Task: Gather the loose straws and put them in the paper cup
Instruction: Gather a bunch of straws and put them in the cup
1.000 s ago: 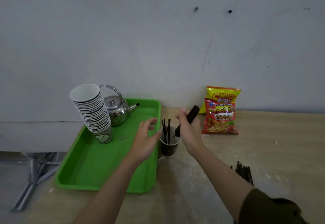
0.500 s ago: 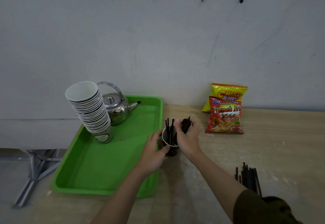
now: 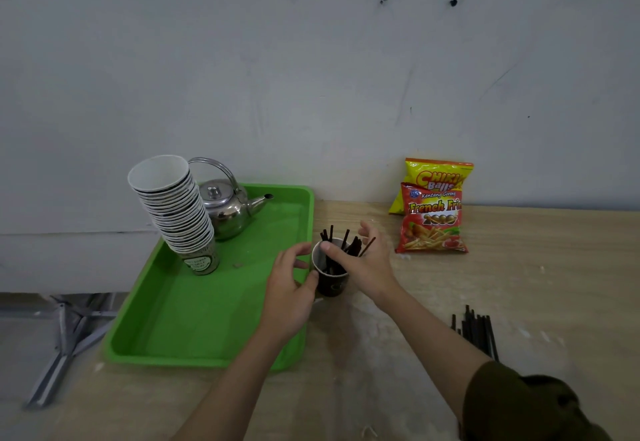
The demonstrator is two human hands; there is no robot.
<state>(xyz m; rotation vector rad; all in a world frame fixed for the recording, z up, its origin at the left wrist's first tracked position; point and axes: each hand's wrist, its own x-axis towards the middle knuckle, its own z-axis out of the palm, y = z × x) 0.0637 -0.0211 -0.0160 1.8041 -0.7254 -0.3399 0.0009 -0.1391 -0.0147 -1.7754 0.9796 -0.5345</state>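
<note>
A dark paper cup [image 3: 331, 284] stands on the wooden table just right of the green tray. Several black straws [image 3: 350, 246] stick up out of it and lean different ways. My left hand [image 3: 286, 293] curls around the cup's left side, with thumb and fingertips against its wall. My right hand [image 3: 369, 264] is at the cup's right side with its fingers spread; its thumb lies over the rim and it holds nothing. A bundle of loose black straws [image 3: 477, 333] lies on the table to the right, close to my right forearm.
The green tray [image 3: 194, 330] carries a leaning stack of paper cups [image 3: 175, 210] and a steel kettle [image 3: 227, 210]. Two snack bags [image 3: 433, 219] lean against the wall behind the cup. The table's left edge drops off beside the tray.
My right hand lowered the handful of straws into the cup and let go, its fingers now spread. My left hand came in from the tray and took hold of the cup.
</note>
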